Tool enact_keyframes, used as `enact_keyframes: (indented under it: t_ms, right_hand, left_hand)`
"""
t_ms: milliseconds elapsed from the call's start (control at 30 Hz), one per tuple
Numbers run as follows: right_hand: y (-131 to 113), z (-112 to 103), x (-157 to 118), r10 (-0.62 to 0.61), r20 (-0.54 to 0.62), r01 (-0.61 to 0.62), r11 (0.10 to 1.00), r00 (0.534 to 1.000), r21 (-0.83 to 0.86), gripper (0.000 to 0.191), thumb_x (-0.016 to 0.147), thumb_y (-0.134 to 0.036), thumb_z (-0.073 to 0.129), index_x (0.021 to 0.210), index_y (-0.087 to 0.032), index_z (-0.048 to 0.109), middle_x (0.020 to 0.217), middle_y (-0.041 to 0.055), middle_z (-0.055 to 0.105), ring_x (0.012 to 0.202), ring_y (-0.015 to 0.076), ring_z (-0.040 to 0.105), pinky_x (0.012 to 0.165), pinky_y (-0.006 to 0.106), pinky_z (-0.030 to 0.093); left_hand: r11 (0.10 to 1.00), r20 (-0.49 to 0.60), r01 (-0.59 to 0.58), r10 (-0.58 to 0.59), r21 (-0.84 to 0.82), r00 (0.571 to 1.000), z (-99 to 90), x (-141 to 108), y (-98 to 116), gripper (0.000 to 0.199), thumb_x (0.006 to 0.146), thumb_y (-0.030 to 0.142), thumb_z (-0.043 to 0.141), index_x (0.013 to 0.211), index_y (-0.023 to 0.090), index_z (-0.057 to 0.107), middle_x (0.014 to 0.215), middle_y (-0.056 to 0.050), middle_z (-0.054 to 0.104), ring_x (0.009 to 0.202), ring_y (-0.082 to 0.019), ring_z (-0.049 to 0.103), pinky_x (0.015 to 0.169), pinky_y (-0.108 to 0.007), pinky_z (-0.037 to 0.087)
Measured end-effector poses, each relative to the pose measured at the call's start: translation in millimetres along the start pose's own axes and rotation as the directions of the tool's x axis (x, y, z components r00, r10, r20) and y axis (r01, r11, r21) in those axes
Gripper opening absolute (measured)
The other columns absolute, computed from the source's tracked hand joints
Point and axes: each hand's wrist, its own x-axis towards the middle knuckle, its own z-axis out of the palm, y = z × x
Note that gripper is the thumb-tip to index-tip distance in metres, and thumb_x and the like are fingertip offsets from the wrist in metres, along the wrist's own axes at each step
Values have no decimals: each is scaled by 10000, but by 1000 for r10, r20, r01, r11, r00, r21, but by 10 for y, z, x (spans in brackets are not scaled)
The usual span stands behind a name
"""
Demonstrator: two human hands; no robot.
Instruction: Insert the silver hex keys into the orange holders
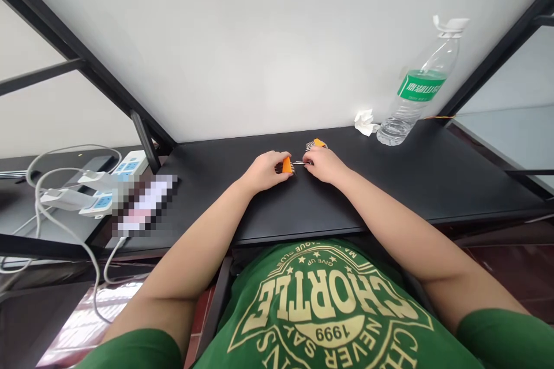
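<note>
My left hand (269, 170) is closed on a small orange piece (287, 165) with dark, comb-like teeth along its right side, low over the black table. Just right of it, my right hand (322, 164) pinches a thin, striped metallic strip (299, 162) that reaches toward the orange piece. Whether the strip touches that piece is too small to tell. Behind my right fingers lies another orange piece (319, 143) with a striped, toothed part at its left, partly hidden by the hand.
The black table (208, 207) meets a pale wall. A clear bottle (422, 85) with a green label and a crumpled white tissue (366, 122) stand at back right. At left are a pixelated phone (147, 204), a power strip (104, 200), white cables and a black metal frame.
</note>
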Motion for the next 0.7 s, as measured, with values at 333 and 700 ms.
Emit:
enact_keyframes:
  t_ms: [333,700]
  right_hand:
    - [-203,-185,-136,146,182,-128,986,972,-103,42,806,-165,712,797,-162,671,986,124,661,733,186,576,637,321,382]
    - [-140,-206,-204,-44,1,42,961,999,272,101,883,-115,562,892,-180,640,875,34,664,756,138,559,715,260,420]
  left_hand:
    - [1000,-4,-19,19,14,1000,3,-5,-34,484,824,408,709,1282,257,666,1033,-54,733,918,-235,681,877,-370,564]
    - [1000,18,-16,16,-8,1000,54,-9,-17,468,828,424,725,1260,254,672,1028,-45,736,924,-230,683,865,-361,561]
